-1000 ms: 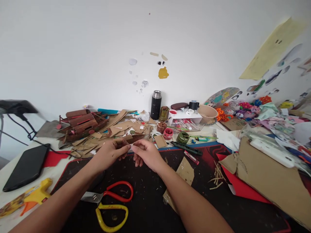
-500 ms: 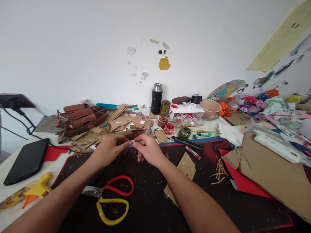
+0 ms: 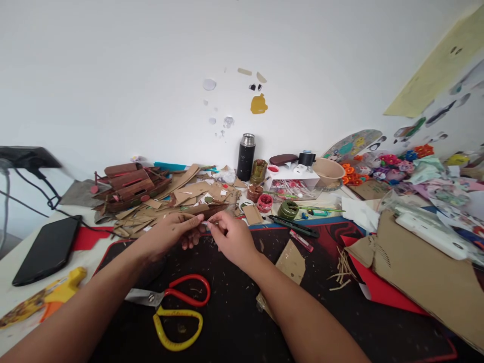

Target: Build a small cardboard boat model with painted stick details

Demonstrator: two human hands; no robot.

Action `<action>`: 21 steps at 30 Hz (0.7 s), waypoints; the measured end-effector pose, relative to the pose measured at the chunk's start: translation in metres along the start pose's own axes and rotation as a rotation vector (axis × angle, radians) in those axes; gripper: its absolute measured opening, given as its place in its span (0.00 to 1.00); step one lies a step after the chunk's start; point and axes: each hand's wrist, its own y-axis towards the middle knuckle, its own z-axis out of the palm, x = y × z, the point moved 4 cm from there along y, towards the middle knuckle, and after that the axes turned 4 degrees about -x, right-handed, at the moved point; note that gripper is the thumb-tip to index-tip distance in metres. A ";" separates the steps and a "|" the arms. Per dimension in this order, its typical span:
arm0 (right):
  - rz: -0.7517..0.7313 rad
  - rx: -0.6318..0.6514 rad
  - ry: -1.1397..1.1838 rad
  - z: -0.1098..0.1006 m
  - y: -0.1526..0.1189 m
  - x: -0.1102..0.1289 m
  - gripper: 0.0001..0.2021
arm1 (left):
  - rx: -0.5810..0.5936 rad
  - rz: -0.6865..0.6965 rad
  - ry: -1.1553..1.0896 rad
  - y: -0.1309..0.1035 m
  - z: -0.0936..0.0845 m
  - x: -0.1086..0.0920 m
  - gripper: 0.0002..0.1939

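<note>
My left hand point(image 3: 177, 232) and my right hand point(image 3: 232, 237) meet above the dark mat point(image 3: 234, 302), with fingertips pinched close together. Between them shows a tiny whitish piece point(image 3: 205, 223), too small to name; both hands seem to grip it. Scissors point(image 3: 177, 300) with one red and one yellow handle lie on the mat below the hands. Just beyond the fingers are brown cardboard scraps point(image 3: 189, 194). A flat cardboard piece point(image 3: 291, 264) lies partly under my right forearm.
At left are a phone point(image 3: 47, 249), a yellow glue gun point(image 3: 49, 297) and a brown cardboard model point(image 3: 130, 186). Behind stand a black flask point(image 3: 247, 157) and paint jars point(image 3: 288, 209). A utility knife point(image 3: 294, 226) lies right of centre, with large cardboard point(image 3: 423, 272) further right.
The view has shifted slightly. My fingers have rearranged around the tiny piece; the left fingers now curl below it and the right fingers have drawn up a little.
</note>
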 end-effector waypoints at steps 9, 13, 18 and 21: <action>0.032 0.062 0.074 0.002 -0.001 0.001 0.09 | -0.034 -0.036 -0.130 0.002 -0.004 0.007 0.24; 0.177 0.068 0.430 0.008 0.004 -0.010 0.10 | -0.075 0.070 0.000 0.002 -0.007 -0.002 0.26; 0.270 0.132 0.624 0.012 0.008 -0.015 0.17 | -0.085 0.164 0.203 -0.001 -0.007 -0.011 0.27; 0.297 0.159 0.656 0.013 0.007 -0.015 0.20 | -0.093 0.196 0.280 0.000 -0.006 -0.009 0.28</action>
